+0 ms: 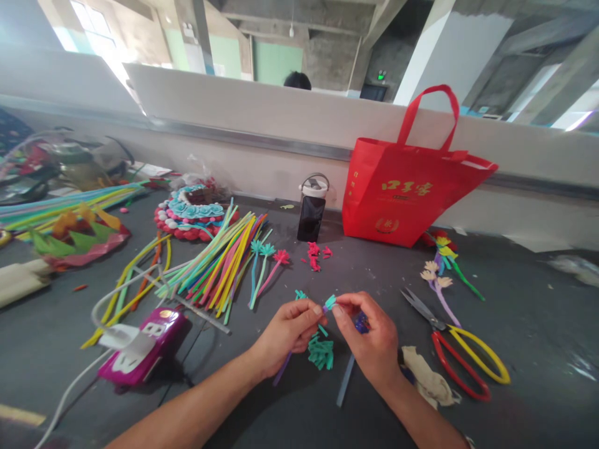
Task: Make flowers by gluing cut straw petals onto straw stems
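Though unclear, stem [282, 369] in left hand [296, 325]

Bare concrete beams [262, 9], a long partition [243, 103], scissors [438, 325] and bundled coloured stems [227, 262] suggest a craft workshop.

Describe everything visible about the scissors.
The scissors lie flat on the dark table, right of the right hand, untouched by the hands. Their grey, metallic-looking blades point away from the person and leftward; the large loop handles, one red, one yellow, are spread apart. The red loop lies near a beige cloth; contact is hard to tell.
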Demonstrator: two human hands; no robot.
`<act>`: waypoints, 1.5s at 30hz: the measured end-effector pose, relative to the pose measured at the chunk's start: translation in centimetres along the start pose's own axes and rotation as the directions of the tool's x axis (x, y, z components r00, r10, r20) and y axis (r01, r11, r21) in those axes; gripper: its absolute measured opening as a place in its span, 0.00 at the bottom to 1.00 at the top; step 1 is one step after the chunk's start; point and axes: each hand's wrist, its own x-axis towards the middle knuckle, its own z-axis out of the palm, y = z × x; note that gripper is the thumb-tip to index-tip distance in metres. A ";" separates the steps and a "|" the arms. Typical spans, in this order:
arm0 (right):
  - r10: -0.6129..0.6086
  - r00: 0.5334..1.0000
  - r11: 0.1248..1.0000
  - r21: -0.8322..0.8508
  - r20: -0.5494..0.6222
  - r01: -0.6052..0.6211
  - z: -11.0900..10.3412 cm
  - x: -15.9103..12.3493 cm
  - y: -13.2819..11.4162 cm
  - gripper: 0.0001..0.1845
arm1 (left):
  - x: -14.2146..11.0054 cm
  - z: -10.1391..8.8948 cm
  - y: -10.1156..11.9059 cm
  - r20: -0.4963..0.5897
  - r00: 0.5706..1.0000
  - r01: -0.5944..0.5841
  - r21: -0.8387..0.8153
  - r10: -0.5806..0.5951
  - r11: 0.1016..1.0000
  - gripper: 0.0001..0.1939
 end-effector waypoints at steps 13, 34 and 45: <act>0.021 0.999 0.998 -0.054 -0.026 -0.023 0.2 0.1 0.2 0.08 | 0.0 -0.4 0.1 0.068 0.996 0.059 -0.081 -0.054 0.995 0.16; 0.096 0.944 0.967 -0.253 0.315 -0.014 0.2 0.6 2.1 0.05 | 0.7 -1.1 0.7 -0.144 0.980 -0.162 -0.175 0.137 0.971 0.13; 0.108 0.882 0.890 -0.441 0.458 0.121 1.8 -0.8 2.6 0.10 | 0.5 -1.1 0.6 -0.072 0.995 -0.079 -0.200 0.066 0.977 0.12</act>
